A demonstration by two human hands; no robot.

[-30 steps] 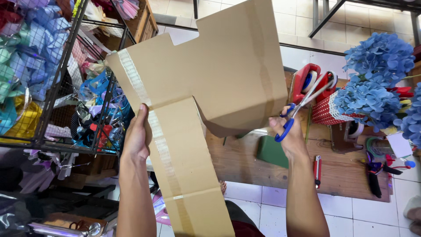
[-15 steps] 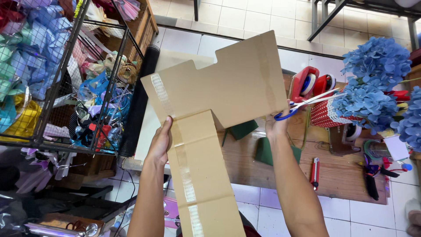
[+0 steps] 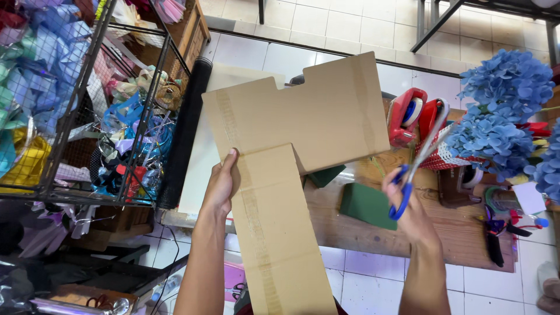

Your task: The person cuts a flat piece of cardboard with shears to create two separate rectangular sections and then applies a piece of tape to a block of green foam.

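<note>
Scissors (image 3: 417, 160) pulled clear of cardboard (image 3: 297, 163), right hand (image 3: 408, 204) gripping blue handles; left hand (image 3: 221, 186) pinches cardboard's left edge above wooden surface (image 3: 408, 239).

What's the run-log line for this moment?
left hand: holds cardboard by edge | right hand: holds scissors, clear of cardboard | below: wooden table

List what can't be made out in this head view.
- Left hand: fingers behind the cardboard.
- Cardboard: bottom end cut off by the frame edge.
- Green foam block: a second green piece is mostly under the cardboard.
- Scissors: blades blur against the red tape dispensers; right hand covers part of the handles.
</note>
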